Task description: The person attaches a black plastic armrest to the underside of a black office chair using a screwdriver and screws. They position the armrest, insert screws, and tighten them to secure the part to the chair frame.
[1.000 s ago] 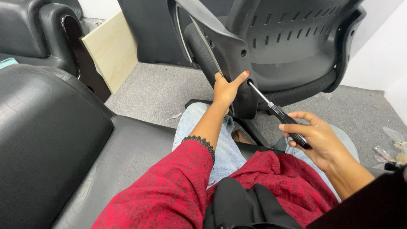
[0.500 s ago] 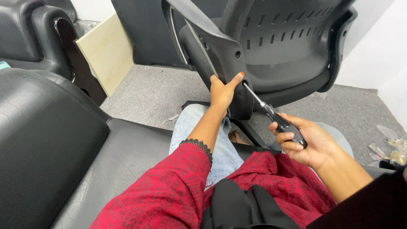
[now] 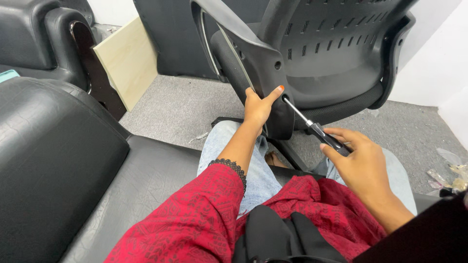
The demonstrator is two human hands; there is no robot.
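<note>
A black plastic office chair part (image 3: 336,53) lies tipped in front of me, its slotted underside facing me. My left hand (image 3: 258,104) grips the chair's black armrest bracket (image 3: 253,58), thumb raised beside a hole. My right hand (image 3: 358,156) is closed on the black handle of a screwdriver (image 3: 314,127). Its metal shaft runs up-left, and the tip sits at the hole in the bracket next to my left thumb.
I sit on a black leather sofa (image 3: 73,160) that fills the left side. A pale wooden board (image 3: 127,61) leans at the back left. Grey carpet (image 3: 180,109) lies below, with small plastic bags (image 3: 451,170) at the right edge.
The screwdriver has swung up and its tip has come in to the bracket hole by my left thumb. My right hand shifted with it. My left hand kept its hold.
</note>
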